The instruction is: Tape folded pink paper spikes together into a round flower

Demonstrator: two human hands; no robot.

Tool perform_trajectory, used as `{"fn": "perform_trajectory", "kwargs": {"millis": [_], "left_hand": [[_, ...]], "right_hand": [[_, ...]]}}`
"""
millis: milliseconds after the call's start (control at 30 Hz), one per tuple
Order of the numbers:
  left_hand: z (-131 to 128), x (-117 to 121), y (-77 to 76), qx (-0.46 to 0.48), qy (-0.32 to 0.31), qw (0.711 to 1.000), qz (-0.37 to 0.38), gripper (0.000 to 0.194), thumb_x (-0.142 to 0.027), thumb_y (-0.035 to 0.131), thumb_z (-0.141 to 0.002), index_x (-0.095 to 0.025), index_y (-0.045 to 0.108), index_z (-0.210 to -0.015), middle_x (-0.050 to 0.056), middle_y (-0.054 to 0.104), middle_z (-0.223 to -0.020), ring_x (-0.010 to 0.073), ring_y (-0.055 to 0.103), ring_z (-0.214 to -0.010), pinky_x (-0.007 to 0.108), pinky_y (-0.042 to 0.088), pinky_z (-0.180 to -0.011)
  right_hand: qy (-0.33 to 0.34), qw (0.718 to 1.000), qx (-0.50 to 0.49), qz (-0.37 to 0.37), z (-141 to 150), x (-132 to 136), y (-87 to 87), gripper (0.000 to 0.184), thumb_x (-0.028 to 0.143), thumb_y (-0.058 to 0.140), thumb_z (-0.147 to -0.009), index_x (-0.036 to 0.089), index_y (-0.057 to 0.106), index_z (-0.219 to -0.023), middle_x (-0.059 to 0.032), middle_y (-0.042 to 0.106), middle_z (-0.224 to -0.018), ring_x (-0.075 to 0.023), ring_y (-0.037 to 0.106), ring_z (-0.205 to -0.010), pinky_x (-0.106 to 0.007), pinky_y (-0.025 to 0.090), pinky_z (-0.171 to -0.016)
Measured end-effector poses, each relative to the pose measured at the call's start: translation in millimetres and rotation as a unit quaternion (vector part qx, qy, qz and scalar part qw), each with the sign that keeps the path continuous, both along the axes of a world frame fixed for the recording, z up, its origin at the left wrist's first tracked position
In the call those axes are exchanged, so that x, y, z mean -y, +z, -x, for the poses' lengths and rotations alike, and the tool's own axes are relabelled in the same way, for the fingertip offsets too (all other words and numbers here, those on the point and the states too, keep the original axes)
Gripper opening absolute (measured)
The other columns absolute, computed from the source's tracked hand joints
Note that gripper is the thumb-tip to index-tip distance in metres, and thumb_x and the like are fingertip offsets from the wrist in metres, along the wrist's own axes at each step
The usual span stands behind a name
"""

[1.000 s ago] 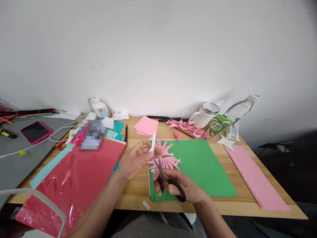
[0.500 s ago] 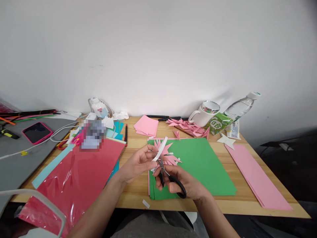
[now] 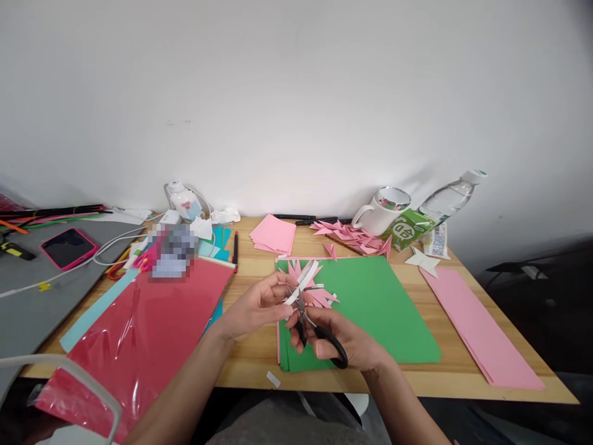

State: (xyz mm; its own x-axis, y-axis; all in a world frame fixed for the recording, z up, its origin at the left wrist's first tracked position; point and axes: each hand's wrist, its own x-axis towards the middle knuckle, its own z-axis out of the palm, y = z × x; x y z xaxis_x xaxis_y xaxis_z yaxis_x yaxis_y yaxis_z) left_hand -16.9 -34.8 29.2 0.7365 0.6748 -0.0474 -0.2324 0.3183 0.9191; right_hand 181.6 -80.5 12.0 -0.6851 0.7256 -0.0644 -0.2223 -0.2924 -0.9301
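Note:
My left hand pinches a narrow white strip, possibly double-sided tape, its free end pointing up and to the right. Black-handled scissors are in my right hand, fingers through the loops. Their blades reach up to the strip close to my left fingertips; whether they touch it I cannot tell. Below both hands, pointed folded pink paper pieces lie as a spiky cluster with small white bits on them. They rest on a stack of green paper, partly hidden by my hands.
Pink squares and a pile of folded pink pieces lie at the back, near a white mug and a tilted water bottle. Long pink sheets are right, a red plastic-wrapped pack left. A white scrap lies in front.
The strip's free end has tipped lower and further right. My hands and the scissors have hardly moved.

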Motion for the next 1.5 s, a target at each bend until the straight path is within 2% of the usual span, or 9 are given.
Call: {"fn": "perform_trajectory", "kwargs": {"millis": [267, 500, 633, 767, 967, 1167, 1300, 1400, 1500], "left_hand": [[0.3, -1.4, 0.6, -0.02, -0.001, 1.0, -0.008, 0.035, -0.025, 0.068, -0.08, -0.018, 0.051, -0.109, 0.012, 0.064, -0.11, 0.0193, 0.063, -0.092, 0.029, 0.047, -0.074], [-0.1, -0.3, 1.8, -0.034, -0.001, 0.999, -0.007, 0.033, -0.026, 0.067, -0.08, -0.017, 0.051, -0.108, 0.013, 0.065, -0.109, 0.0202, 0.064, -0.092, 0.03, 0.047, -0.073], [0.0, -1.1, 1.5, -0.032, -0.011, 0.999, -0.008, 0.034, -0.022, 0.067, -0.08, -0.017, 0.051, -0.11, 0.014, 0.063, -0.115, 0.0189, 0.065, -0.091, 0.03, 0.047, -0.076], [-0.7, -1.5, 2.8, -0.04, -0.01, 0.999, -0.015, 0.035, -0.024, 0.067, -0.08, -0.018, 0.052, -0.111, 0.015, 0.062, -0.119, 0.0203, 0.062, -0.101, 0.033, 0.044, -0.087], [-2.5, -0.6, 3.4, -0.036, 0.004, 0.999, 0.002, 0.024, -0.024, 0.066, -0.081, -0.019, 0.049, -0.098, 0.012, 0.067, -0.11, 0.0183, 0.065, -0.087, 0.033, 0.046, -0.08], [-3.2, -1.1, -1.5, -0.071, 0.053, 0.996, -0.002, 0.026, -0.027, 0.071, -0.077, -0.018, 0.049, -0.089, 0.006, 0.066, -0.093, 0.0169, 0.061, -0.087, 0.031, 0.043, -0.08], [-3.8, -1.4, -1.0, -0.099, 0.07, 0.992, -0.033, 0.024, -0.029, 0.071, -0.076, -0.016, 0.052, -0.075, 0.004, 0.063, -0.087, 0.0173, 0.06, -0.087, 0.031, 0.044, -0.081], [-3.9, -1.8, 0.2, -0.095, 0.047, 0.992, -0.073, 0.021, -0.03, 0.068, -0.079, -0.015, 0.056, -0.071, 0.003, 0.061, -0.075, 0.0165, 0.061, -0.082, 0.031, 0.044, -0.081], [-3.0, -2.5, 0.0, -0.073, -0.001, 0.994, -0.077, 0.021, -0.031, 0.065, -0.081, -0.014, 0.055, -0.071, 0.002, 0.06, -0.071, 0.0145, 0.06, -0.07, 0.03, 0.045, -0.073]], "right_hand": [[0.008, 1.0, 0.016, -0.003, -1.1, -0.5, 1.6, 0.062, 0.061, 0.07, -0.068, 0.013, 0.058, -0.106, -0.0043, 0.058, -0.085, -0.0152, 0.051, -0.074, -0.028, 0.038, -0.068], [0.003, 1.0, 0.011, -0.006, -1.7, -0.9, -5.7, 0.058, 0.059, 0.07, -0.07, 0.013, 0.058, -0.103, -0.0022, 0.053, -0.08, -0.0121, 0.045, -0.068, -0.025, 0.032, -0.064], [-0.005, 1.0, 0.004, -0.001, -0.8, -0.8, -5.5, 0.057, 0.06, 0.07, -0.069, 0.014, 0.058, -0.1, -0.0004, 0.05, -0.077, -0.0119, 0.043, -0.068, -0.027, 0.034, -0.068], [-0.012, 1.0, 0.014, 0.006, -1.2, 0.1, -3.6, 0.056, 0.061, 0.07, -0.069, 0.014, 0.058, -0.098, 0.0001, 0.049, -0.077, -0.0119, 0.042, -0.067, -0.029, 0.037, -0.072], [-0.026, 0.999, 0.027, 0.005, -1.0, 1.7, -4.9, 0.053, 0.06, 0.07, -0.068, 0.013, 0.058, -0.09, 0.0022, 0.047, -0.07, -0.0102, 0.039, -0.061, -0.026, 0.033, -0.064], [-0.037, 0.999, 0.026, 0.001, -0.4, 2.2, -5.0, 0.052, 0.06, 0.07, -0.068, 0.014, 0.057, -0.088, 0.0009, 0.047, -0.072, -0.0111, 0.04, -0.064, -0.025, 0.032, -0.061], [-0.046, 0.999, 0.019, -0.002, 0.7, 2.6, -5.5, 0.053, 0.062, 0.069, -0.069, 0.014, 0.057, -0.089, 0.0021, 0.045, -0.068, -0.0107, 0.04, -0.061, -0.027, 0.035, -0.064], [-0.043, 0.999, 0.017, -0.006, 1.3, 3.2, -5.9, 0.057, 0.065, 0.067, -0.068, 0.014, 0.058, -0.092, 0.0016, 0.047, -0.069, -0.0112, 0.041, -0.062, -0.027, 0.035, -0.064], [-0.035, 0.999, 0.024, -0.018, 0.8, 3.5, -5.1, 0.061, 0.068, 0.067, -0.066, 0.014, 0.059, -0.094, -0.0009, 0.05, -0.075, -0.0132, 0.043, -0.068, -0.026, 0.034, -0.063]]}}
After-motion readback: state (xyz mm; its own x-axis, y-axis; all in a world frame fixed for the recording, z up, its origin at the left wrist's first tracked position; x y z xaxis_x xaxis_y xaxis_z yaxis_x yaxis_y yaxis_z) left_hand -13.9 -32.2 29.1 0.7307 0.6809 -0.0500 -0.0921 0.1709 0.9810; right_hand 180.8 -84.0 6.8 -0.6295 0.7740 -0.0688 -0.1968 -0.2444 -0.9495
